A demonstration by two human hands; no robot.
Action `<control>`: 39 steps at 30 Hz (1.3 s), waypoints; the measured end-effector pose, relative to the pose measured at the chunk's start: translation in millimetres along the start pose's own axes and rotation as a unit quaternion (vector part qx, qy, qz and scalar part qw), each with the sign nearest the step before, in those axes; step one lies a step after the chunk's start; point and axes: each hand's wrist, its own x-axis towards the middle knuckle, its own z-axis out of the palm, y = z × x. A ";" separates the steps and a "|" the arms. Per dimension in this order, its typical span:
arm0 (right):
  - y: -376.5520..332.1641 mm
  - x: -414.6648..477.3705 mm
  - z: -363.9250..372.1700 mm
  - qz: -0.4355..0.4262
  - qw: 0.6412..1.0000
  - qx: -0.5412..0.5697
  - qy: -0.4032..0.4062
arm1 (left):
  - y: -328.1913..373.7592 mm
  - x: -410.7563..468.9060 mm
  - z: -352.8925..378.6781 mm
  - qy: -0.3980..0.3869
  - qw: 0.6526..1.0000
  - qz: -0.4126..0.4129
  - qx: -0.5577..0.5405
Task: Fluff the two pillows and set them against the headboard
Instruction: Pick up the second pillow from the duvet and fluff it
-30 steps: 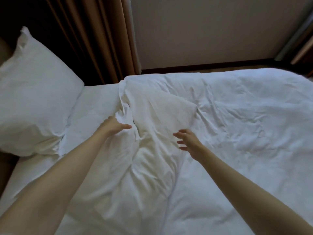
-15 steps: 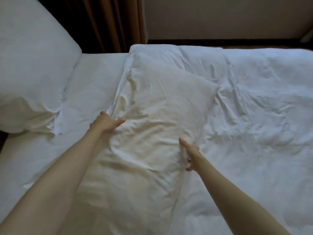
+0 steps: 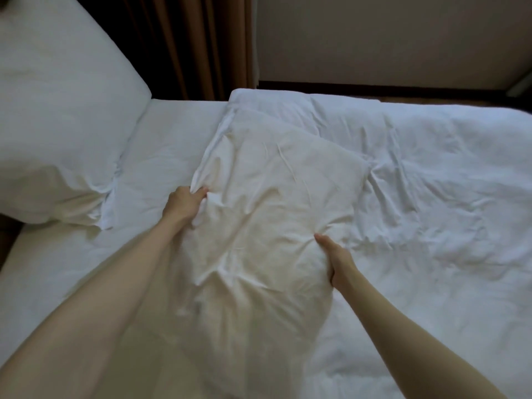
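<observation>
A white pillow (image 3: 267, 203) lies lengthwise in front of me on the bed, raised a little off the duvet. My left hand (image 3: 184, 204) pinches its left edge, fingers bunched in the fabric. My right hand (image 3: 335, 257) presses into its right side, thumb on top, fingers hidden underneath. A second white pillow (image 3: 57, 116) leans upright at the far left, at the head of the bed; the headboard behind it is hidden.
A rumpled white duvet (image 3: 431, 182) covers the right half of the bed. A bare white sheet (image 3: 161, 145) lies between the two pillows. Brown curtains (image 3: 195, 44) and a beige wall (image 3: 388, 36) stand beyond the far edge.
Both hands have closed on the pillow's sides. It has come up off the duvet towards me, and the view has dropped closer to the bed.
</observation>
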 end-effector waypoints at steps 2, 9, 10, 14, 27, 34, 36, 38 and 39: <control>-14.1 -10.3 -9.1 -0.030 0.999 0.009 0.007 | 12.9 -8.1 -6.7 0.019 0.999 0.009 -0.032; -39.6 -54.3 -48.5 -0.072 0.997 0.022 0.018 | 46.6 -57.5 -30.7 0.059 0.991 0.062 -0.106; -39.8 -59.5 -52.7 -0.074 0.997 0.028 0.017 | 49.8 -64.5 -35.4 0.064 0.989 0.069 -0.110; -32.1 -85.3 -70.0 -0.079 0.995 0.053 0.004 | 57.7 -96.9 -53.3 0.077 0.984 0.091 -0.134; -4.9 -155.8 -132.3 -0.103 0.991 0.065 -0.058 | 76.6 -228.3 -95.3 0.115 0.954 0.147 -0.233; 16.9 -190.5 -149.9 -0.113 0.987 0.074 -0.088 | 70.5 -294.1 -122.3 0.140 0.942 0.160 -0.261; 20.7 -199.4 -150.6 -0.120 0.985 0.075 -0.100 | 68.6 -309.5 -129.7 0.152 0.937 0.158 -0.271; 23.9 -207.4 -150.2 -0.124 0.983 0.077 -0.109 | 66.6 -322.2 -136.9 0.160 0.932 0.155 -0.285; 25.5 -211.0 -149.7 -0.124 0.983 0.078 -0.110 | 65.2 -327.4 -140.1 0.164 0.930 0.156 -0.290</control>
